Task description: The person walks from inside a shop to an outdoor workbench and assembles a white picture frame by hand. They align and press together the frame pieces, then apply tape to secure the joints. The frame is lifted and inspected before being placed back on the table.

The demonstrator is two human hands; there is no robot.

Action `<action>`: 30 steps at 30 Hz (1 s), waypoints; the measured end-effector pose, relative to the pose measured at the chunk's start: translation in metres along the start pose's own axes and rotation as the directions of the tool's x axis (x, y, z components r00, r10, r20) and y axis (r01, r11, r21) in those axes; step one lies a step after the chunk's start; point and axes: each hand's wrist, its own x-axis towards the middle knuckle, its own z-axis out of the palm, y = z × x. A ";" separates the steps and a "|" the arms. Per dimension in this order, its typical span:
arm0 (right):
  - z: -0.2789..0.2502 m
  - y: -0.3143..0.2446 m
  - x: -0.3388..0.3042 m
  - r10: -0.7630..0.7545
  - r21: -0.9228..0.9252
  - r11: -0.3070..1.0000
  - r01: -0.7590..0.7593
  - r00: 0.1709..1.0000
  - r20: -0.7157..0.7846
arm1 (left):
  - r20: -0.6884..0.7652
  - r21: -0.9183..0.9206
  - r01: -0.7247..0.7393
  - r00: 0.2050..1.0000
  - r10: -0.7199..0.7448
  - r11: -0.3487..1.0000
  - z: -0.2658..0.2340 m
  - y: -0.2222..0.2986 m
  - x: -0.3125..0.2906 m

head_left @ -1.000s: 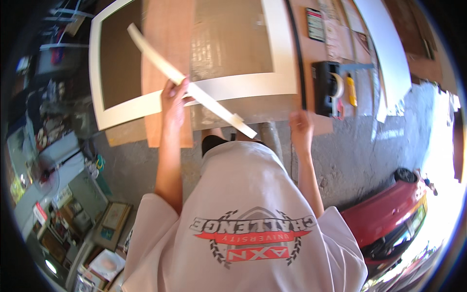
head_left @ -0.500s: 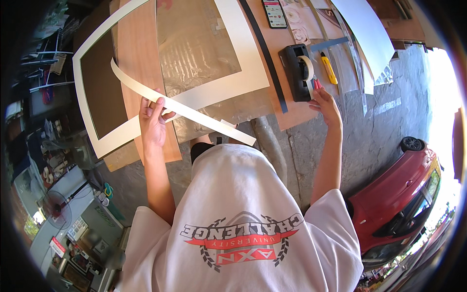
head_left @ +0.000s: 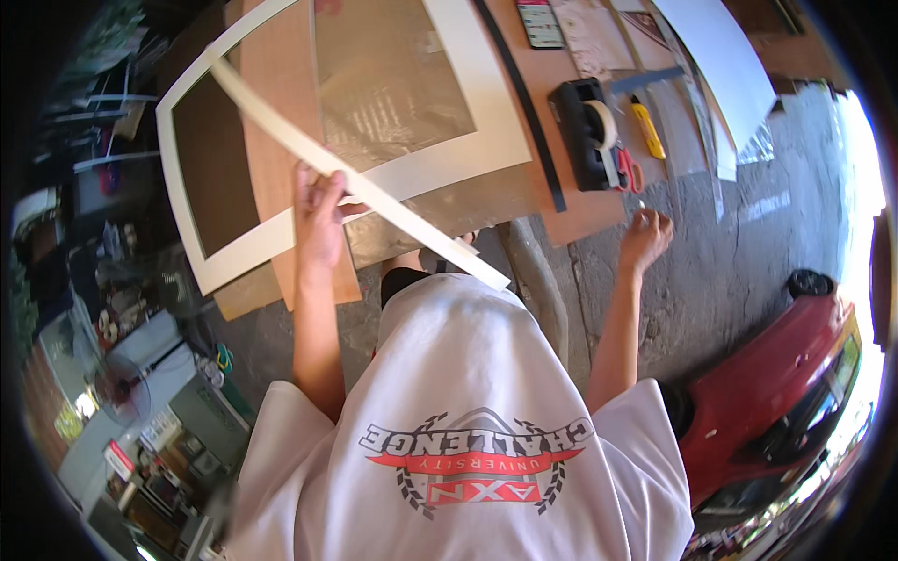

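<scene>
A long, narrow white strip of card [head_left: 374, 198] is pinched in my left hand [head_left: 321, 217]. It slants across a large white rectangular frame [head_left: 201, 238] on the work surface, its lower end near my shirt. My right hand [head_left: 647, 238] is off the front edge of the surface, fingers closed, with a small pale bit of tape at the tips, blurred. Just beyond it stands a black tape dispenser [head_left: 575, 140] with a roll of masking tape [head_left: 601, 123]. Red-handled scissors [head_left: 630, 173] lie against the dispenser's right side.
Right of the dispenser lies a yellow cutter [head_left: 647, 129]. A black strip [head_left: 524, 103] and a phone [head_left: 541, 23] lie left of and beyond the dispenser. White sheets [head_left: 720, 65] cover the far right. A red car [head_left: 767, 374] is parked at right, a fan [head_left: 120, 383] stands at left.
My right hand has left the tape dispenser, moving down and right with a pale bit at its fingertips; the scissors' handles now show. The strip in my left hand tilts more steeply.
</scene>
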 end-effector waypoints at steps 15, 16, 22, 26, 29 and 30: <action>-0.001 -0.266 -0.019 -0.570 0.655 0.580 -0.485 0.332 0.751 | -0.031 -0.083 0.313 0.948 -0.316 0.946 0.019 -0.092 -0.025; -0.001 -0.270 -0.020 -0.582 0.649 0.565 -0.510 0.310 0.751 | -0.040 -0.087 0.323 0.944 -0.328 0.942 0.017 -0.091 -0.025; -0.002 -0.287 -0.023 -0.592 0.589 0.567 -0.575 0.213 0.778 | -0.050 -0.096 0.290 0.954 -0.295 0.952 0.011 -0.079 -0.024; -0.002 -0.294 -0.023 -0.596 0.606 0.595 -0.528 0.216 0.773 | -0.041 -0.104 0.280 0.958 -0.285 0.954 0.011 -0.077 -0.025; -0.003 -0.295 -0.022 -0.594 0.607 0.620 -0.497 0.209 0.777 | -0.052 -0.110 0.274 0.958 -0.281 0.955 0.011 -0.077 -0.025; -0.004 -0.295 -0.022 -0.593 0.603 0.628 -0.492 0.199 0.780 | -0.055 -0.112 0.275 0.958 -0.283 0.955 0.011 -0.077 -0.025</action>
